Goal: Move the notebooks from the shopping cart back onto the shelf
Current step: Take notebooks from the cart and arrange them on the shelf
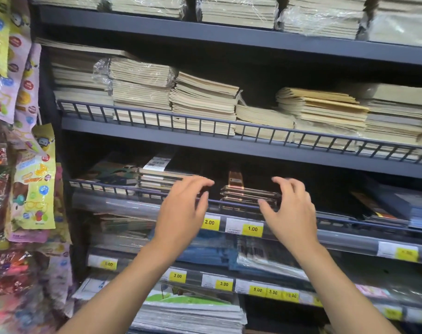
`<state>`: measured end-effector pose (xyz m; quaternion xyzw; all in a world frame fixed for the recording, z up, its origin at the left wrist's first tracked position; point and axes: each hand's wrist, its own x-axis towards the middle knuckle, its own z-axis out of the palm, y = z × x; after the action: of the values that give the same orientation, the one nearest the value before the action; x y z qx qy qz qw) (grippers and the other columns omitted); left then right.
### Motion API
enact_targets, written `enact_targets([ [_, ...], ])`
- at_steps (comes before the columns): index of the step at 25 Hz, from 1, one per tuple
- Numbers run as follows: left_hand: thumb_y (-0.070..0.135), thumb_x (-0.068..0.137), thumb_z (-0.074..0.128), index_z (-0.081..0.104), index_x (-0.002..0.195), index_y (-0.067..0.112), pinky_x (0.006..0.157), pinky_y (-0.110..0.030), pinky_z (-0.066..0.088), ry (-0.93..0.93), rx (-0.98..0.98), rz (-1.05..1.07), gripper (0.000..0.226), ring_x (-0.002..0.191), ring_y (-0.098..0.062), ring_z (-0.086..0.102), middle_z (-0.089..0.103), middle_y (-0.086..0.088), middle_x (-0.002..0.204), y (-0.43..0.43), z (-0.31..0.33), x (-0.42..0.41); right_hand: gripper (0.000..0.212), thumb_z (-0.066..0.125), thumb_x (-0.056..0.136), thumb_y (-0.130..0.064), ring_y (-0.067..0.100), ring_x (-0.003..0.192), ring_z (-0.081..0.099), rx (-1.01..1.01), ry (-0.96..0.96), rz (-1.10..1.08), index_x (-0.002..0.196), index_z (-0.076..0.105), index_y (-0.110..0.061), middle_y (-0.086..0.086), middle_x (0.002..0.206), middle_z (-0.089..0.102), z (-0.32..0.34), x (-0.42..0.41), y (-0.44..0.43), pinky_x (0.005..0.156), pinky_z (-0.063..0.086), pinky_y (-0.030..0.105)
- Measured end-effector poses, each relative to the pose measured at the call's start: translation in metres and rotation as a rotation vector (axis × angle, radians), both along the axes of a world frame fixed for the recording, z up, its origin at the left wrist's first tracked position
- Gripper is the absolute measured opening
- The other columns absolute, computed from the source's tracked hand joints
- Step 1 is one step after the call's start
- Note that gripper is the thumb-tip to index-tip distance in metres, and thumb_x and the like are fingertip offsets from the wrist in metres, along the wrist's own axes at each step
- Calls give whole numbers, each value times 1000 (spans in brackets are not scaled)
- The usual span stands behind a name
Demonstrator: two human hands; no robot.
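A small stack of dark wrapped notebooks lies on the third shelf down, behind its wire rail. My left hand hovers just left of the stack, fingers curled and apart, holding nothing. My right hand is at the stack's right end, its thumb and fingertips touching or nearly touching the edge; I cannot tell whether it grips. A copper-coloured tag stands up behind the stack. The shopping cart is out of view.
Left of the stack lies a pile of notebooks with a barcode label. Cream notebook piles fill the shelf above. Dark blue books lie at the right. Yellow price tags line the shelf edges. Hanging toy packets crowd the left side.
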<state>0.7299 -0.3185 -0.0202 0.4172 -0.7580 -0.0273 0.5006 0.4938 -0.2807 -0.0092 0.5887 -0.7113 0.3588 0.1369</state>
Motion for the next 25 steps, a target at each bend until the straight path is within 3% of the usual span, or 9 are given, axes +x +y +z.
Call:
enact_targets([
  [1, 21, 100, 56, 57, 136, 26, 102, -23, 43, -37, 40, -76, 36, 121, -7, 54, 56, 11, 136, -7, 2, -14, 63, 64, 89, -52, 26, 121, 56, 96, -8, -27, 145, 43, -31, 0, 142, 45, 2, -5, -3, 95, 50, 45],
  [3, 22, 101, 54, 47, 147, 20, 114, -30, 36, -107, 154, -150, 46, 136, -15, 47, 50, 2, 147, -17, 8, -37, 70, 58, 91, -60, 27, 120, 59, 247, 21, -30, 150, 34, -34, 2, 146, 44, 4, -7, -9, 94, 52, 44],
  [6, 29, 102, 52, 38, 148, 15, 103, -40, 42, -276, 326, -86, 50, 128, -32, 53, 52, -11, 142, -32, 15, -55, 71, 54, 93, -60, 32, 121, 59, 345, 52, 17, 153, 27, -35, 6, 143, 50, 5, -6, -16, 94, 52, 45],
  [11, 36, 105, 39, 32, 143, 13, 84, -46, 50, -509, 368, 28, 45, 102, -40, 63, 68, -18, 111, -40, 16, -65, 72, 50, 97, -56, 33, 113, 63, 440, 74, 37, 157, 22, -27, 9, 123, 67, 15, -18, -24, 91, 54, 46],
  [17, 34, 106, 41, 36, 140, 13, 73, -43, 44, -450, 367, -8, 40, 94, -42, 62, 68, -17, 100, -39, 14, -62, 66, 48, 102, -51, 32, 98, 67, 417, 139, 45, 156, 22, -24, 9, 108, 72, 9, -19, -28, 82, 57, 46],
  [25, 31, 105, 47, 41, 139, 13, 75, -40, 42, -367, 396, 0, 39, 100, -39, 62, 68, -13, 104, -36, 16, -66, 68, 56, 98, -50, 35, 109, 64, 385, 90, 33, 156, 29, -27, 8, 114, 72, 13, -21, -32, 88, 53, 44],
])
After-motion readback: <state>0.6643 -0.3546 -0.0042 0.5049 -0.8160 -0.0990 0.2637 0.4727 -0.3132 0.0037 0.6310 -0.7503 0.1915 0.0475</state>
